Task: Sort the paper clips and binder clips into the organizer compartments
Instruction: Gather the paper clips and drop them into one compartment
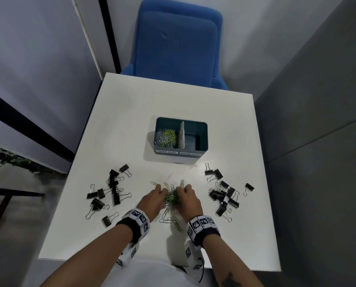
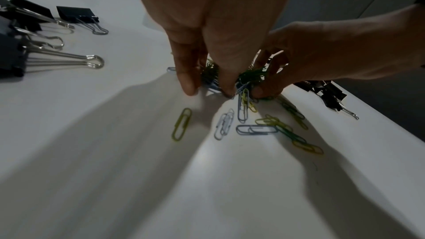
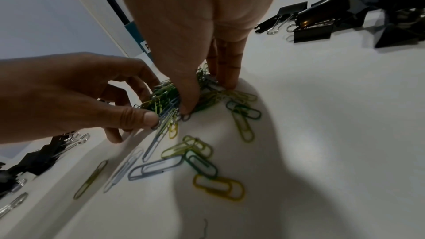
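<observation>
A teal two-compartment organizer [image 1: 193, 122] stands mid-table. Its left compartment holds paper clips [image 1: 166, 137]; its right one shows only a dark floor. Nearer me, both hands gather one heap of green, yellow and blue paper clips [image 1: 171, 198]. My left hand [image 1: 161, 192] curls round the heap's left side and my right hand [image 1: 182, 191] round its right side. In the left wrist view the left fingertips [image 2: 188, 88] touch the table beside the heap [image 2: 250, 75]. In the right wrist view the right thumb [image 3: 188, 104] digs into it [image 3: 163, 97]. Loose clips [image 3: 197, 157] lie nearer me.
Black binder clips lie in two scattered groups, one to the left [image 1: 110, 189] and one to the right [image 1: 224, 193] of my hands. A blue chair [image 1: 177, 42] stands behind the white table [image 1: 131, 121]. Walls close in on both sides.
</observation>
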The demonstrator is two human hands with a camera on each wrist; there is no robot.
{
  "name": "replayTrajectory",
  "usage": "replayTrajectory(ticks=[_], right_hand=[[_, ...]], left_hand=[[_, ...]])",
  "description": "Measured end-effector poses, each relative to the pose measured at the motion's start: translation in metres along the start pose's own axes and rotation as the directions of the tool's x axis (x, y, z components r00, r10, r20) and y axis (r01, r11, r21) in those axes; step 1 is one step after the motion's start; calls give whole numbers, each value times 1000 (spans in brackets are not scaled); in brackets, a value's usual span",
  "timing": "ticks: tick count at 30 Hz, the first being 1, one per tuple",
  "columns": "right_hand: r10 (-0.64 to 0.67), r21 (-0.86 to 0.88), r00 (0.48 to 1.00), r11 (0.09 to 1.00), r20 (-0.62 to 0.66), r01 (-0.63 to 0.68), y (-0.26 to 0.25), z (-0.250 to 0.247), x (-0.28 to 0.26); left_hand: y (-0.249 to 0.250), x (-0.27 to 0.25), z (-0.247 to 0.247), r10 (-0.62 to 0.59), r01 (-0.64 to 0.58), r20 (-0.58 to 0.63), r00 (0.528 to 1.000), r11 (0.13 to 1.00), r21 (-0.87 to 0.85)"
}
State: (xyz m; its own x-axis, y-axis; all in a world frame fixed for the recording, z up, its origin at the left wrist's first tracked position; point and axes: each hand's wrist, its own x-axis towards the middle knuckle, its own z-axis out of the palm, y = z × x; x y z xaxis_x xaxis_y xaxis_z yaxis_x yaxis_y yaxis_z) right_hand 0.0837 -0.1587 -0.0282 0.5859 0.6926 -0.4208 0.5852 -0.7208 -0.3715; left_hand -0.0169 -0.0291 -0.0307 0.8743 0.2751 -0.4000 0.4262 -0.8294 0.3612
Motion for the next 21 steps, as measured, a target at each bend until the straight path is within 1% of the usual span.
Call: replayTrajectory(ticks=[3,8,10,12,15,21], right_hand=[[34,31,999,999,-1,-34,2,-4,3],[27,90,1000,996,-14,-25,12,-12,4],[20,128,999,992,-29,-16,17,-16,3],[25,166,998,986,-51,-16,21,-19,0],[27,194,997,981,-71,-12,26,-24,-7],[60,261,991,965,-117,-28,30,-37,-21]], left_hand=[[-2,2,-1,20,-20,-9,1000,1000,1],[-9,2,-7,29,-29,-9,1000,1000,6],[-12,1,-10,20,-20,-30,999,1000,-3],[-16,0,-15,0,-3,-68,998,999,-42],[-18,-4,-29,-28,3,-154,988,987,-161],[0,-6,-91,44,-136,-301,953,947,-292]])
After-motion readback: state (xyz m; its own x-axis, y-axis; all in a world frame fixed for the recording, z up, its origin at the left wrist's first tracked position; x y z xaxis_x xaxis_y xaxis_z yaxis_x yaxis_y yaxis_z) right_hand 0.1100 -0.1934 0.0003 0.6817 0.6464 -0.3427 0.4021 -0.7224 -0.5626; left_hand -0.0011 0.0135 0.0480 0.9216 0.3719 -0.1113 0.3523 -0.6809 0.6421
